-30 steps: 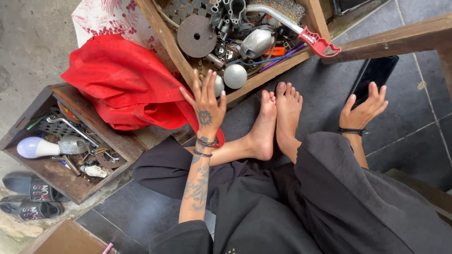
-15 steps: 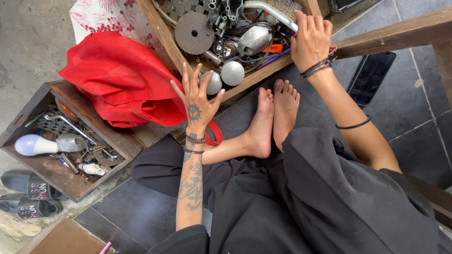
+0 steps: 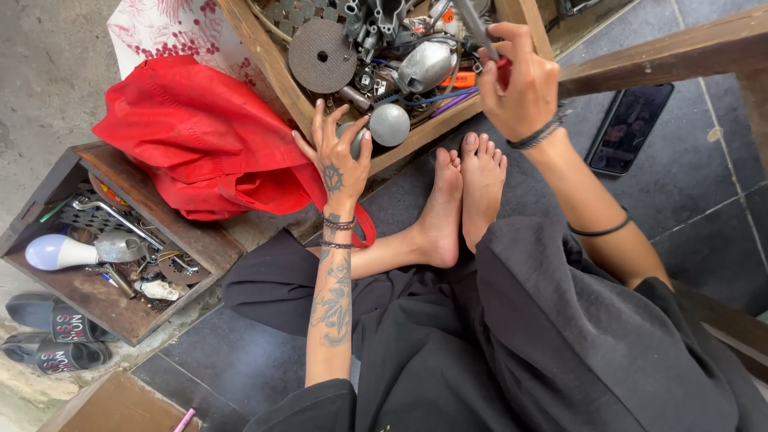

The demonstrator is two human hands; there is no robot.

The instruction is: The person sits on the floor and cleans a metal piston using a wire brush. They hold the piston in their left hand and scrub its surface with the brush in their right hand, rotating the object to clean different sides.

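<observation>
Here, seated on the dark tiled floor [image 3: 704, 184] with black trousers [image 3: 512, 344] nearest the lens and bare feet [image 3: 464, 192] crossed ahead, I work two hands at a wooden crate [image 3: 272, 68] of metal parts. My left hand [image 3: 336, 156], its grip spread wide with fingers apart, rests against the crate's front edge, fingertips touching a grey metal ball [image 3: 354, 138]; a second grey ball [image 3: 390, 124] sits just beside it to the right. My right hand [image 3: 520, 84], farther off, has its grip clamped on the red handle [image 3: 502, 70] of a wire brush, whose metal shaft [image 3: 472, 20] slants up over the clutter in the crate. A round abrasive disc [image 3: 322, 54] lies in the crate, left of the brush. A red cloth bag [image 3: 204, 136] slumps left of the left hand, and beyond it a smaller wooden tray [image 3: 96, 296] holds a light bulb [image 3: 56, 252]. A dark phone [image 3: 628, 128] lies on the floor, right of the right forearm.
</observation>
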